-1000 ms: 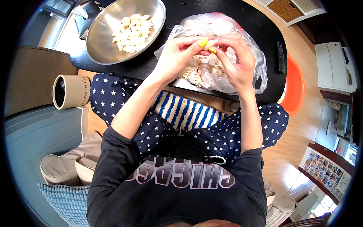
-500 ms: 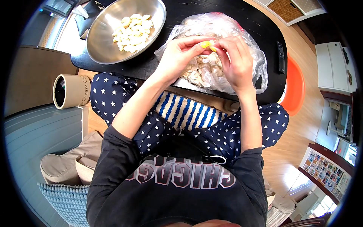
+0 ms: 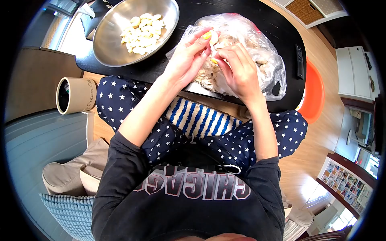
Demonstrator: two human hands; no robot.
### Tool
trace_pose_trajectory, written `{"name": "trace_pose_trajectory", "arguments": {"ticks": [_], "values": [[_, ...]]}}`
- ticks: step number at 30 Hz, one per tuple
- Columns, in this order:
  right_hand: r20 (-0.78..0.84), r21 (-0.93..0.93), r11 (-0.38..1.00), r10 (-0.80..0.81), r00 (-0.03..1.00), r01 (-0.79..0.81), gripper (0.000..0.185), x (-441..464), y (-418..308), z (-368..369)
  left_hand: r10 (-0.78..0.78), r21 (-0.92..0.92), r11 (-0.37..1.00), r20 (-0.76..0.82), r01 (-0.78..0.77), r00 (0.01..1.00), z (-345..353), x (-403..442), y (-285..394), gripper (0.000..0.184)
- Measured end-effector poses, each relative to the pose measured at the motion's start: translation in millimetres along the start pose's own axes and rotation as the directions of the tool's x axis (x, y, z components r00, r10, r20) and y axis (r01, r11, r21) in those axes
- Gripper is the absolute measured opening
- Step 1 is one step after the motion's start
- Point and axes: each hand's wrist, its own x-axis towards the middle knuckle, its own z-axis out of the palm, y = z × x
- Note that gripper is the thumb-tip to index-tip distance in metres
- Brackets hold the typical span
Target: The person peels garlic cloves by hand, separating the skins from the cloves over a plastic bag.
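A pale garlic clove [image 3: 214,38] is pinched between the thumb and fingertips of my left hand [image 3: 188,57], over the near left part of a clear plastic bag [image 3: 267,52]. Just to the right and slightly lower, my right hand [image 3: 239,69] has its thumb and index finger pressed together below the clove; what they hold, if anything, is too small to tell. Garlic and papery skins [image 3: 207,78] show in the bag beneath both hands. At the left, a steel bowl [image 3: 106,46] holds several peeled cloves [image 3: 142,34].
The black table [image 3: 132,72] carries the bowl, the bag and a remote [image 3: 299,60] near its right edge. Beyond that edge is an orange round object [image 3: 313,94]. A cream bin [image 3: 82,95] stands at the left, and a striped cloth [image 3: 199,119] lies between the knees.
My hands have drawn apart. My left hand has lifted up and left with the clove now in plain view, while my right hand has moved down and a little left.
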Motion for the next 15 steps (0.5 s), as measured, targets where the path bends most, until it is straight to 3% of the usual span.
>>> {"name": "trace_pose_trajectory", "arguments": {"ticks": [4,8,10,11,13,15], "values": [[0.041,0.068,0.997,0.034,0.999,-0.037,0.014,-1,-4,4,0.049,0.093,0.995,-0.052,-0.044,0.997,-2,2,0,0.032],[0.056,0.191,0.972,0.127,0.99,-0.135,0.013,-3,-5,4,0.063,0.023,0.998,-0.116,-0.061,0.991,-3,4,8,0.027],[-0.056,0.146,0.951,0.283,0.957,-0.273,0.012,-1,-2,-2,0.07,0.048,0.997,-0.087,-0.066,0.994,-1,3,9,0.027],[-0.056,0.145,0.951,0.283,0.957,-0.273,0.012,-2,2,-3,0.075,0.073,0.995,-0.058,-0.07,0.996,-1,3,9,0.028],[0.012,0.093,0.914,0.396,0.918,-0.396,0.011,-7,14,-3,0.074,0.098,0.993,-0.057,-0.068,0.996,1,2,8,0.029],[0.078,0.008,0.908,0.418,0.905,-0.42,0.011,-11,19,-2,0.064,0.128,0.99,-0.079,-0.054,0.995,2,1,6,0.03]]}}
